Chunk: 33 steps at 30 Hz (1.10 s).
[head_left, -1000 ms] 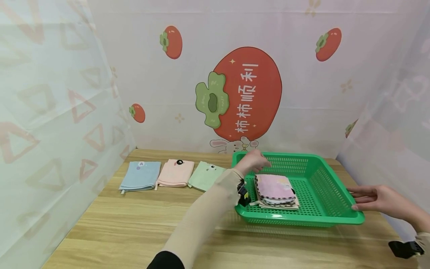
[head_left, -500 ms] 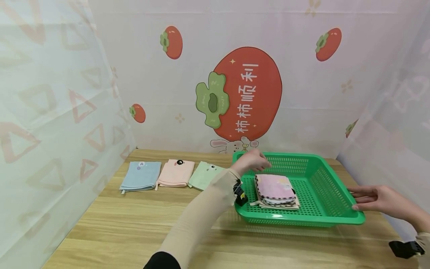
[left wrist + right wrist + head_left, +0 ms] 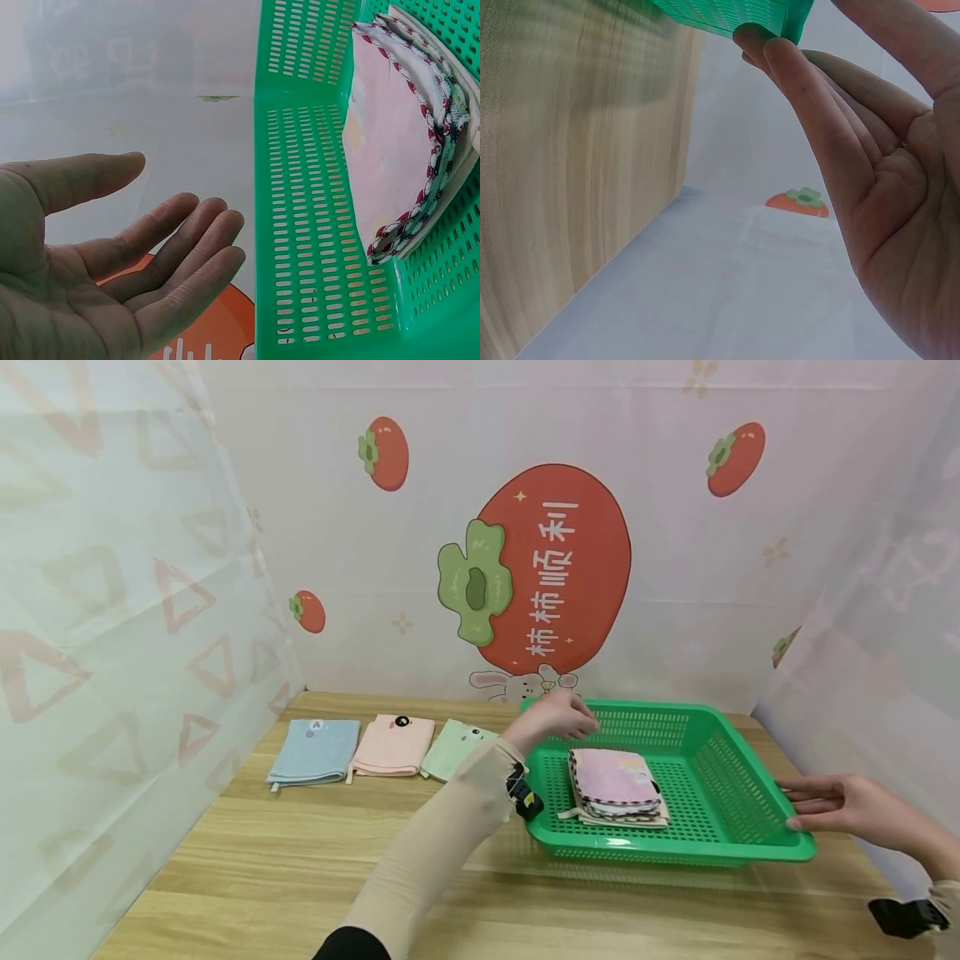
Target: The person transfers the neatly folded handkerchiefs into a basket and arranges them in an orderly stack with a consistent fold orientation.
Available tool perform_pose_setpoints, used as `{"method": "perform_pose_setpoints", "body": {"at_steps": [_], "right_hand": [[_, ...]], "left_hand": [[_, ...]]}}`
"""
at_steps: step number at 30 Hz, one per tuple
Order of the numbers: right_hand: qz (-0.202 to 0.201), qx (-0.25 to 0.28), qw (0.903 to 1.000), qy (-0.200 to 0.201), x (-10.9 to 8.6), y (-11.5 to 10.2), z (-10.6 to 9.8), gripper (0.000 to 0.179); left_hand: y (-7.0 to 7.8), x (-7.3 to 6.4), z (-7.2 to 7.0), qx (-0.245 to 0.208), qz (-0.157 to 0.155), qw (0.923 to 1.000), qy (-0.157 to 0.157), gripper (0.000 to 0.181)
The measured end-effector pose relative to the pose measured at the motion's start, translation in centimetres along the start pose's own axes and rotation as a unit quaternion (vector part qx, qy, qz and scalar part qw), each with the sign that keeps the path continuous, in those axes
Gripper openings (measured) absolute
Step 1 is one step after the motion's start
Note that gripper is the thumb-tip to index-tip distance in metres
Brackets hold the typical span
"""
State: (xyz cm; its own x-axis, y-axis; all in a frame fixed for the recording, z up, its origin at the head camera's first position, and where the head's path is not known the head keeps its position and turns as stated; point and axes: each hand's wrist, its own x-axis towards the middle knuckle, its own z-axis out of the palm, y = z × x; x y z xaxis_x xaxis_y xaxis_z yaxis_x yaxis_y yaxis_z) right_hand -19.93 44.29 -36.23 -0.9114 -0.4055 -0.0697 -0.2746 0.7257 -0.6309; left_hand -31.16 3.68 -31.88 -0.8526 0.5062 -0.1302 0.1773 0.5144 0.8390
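Observation:
A green perforated plastic basket [image 3: 738, 802] stands on the right half of the table. Inside it lies a stack of folded towels [image 3: 615, 777], a pink one with checked trim on top and a cream one at the bottom. My left hand [image 3: 551, 720] hovers over the basket's back left corner with nothing in it. In the left wrist view its fingers [image 3: 191, 281] are loosely bent, the thumb apart from them. On the basket's right side, my right hand [image 3: 851, 810] holds the rim, thumb at the front corner and fingertips [image 3: 780, 52] under the edge.
To the basket's left, a folded blue towel [image 3: 315, 752], a pink towel [image 3: 393, 747] and a green towel [image 3: 453, 752] lie in a row on the wooden table [image 3: 300, 860]. My left forearm partly covers the green one. Printed curtains [image 3: 360, 552] enclose the back and sides.
My left hand has drawn slightly left, toward the basket's left rim. The right hand, the basket and the towels stay where they were.

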Motion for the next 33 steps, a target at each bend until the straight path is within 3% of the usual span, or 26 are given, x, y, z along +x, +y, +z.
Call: {"method": "perform_pose_setpoints", "body": {"at_steps": [21,33], "right_hand": [[0.003,-0.011,0.9999,0.006,0.0,0.1,0.0,0.057],[-0.001,0.001,1.0000,-0.001,0.1,0.4,0.1,0.057]], "left_hand": [[-1.1,-1.8,-1.6,-0.041,0.013,0.9987,0.027,0.016],[-2.5,-2.9,-2.4,-0.076,0.040,0.9953,0.043,0.018]]}}
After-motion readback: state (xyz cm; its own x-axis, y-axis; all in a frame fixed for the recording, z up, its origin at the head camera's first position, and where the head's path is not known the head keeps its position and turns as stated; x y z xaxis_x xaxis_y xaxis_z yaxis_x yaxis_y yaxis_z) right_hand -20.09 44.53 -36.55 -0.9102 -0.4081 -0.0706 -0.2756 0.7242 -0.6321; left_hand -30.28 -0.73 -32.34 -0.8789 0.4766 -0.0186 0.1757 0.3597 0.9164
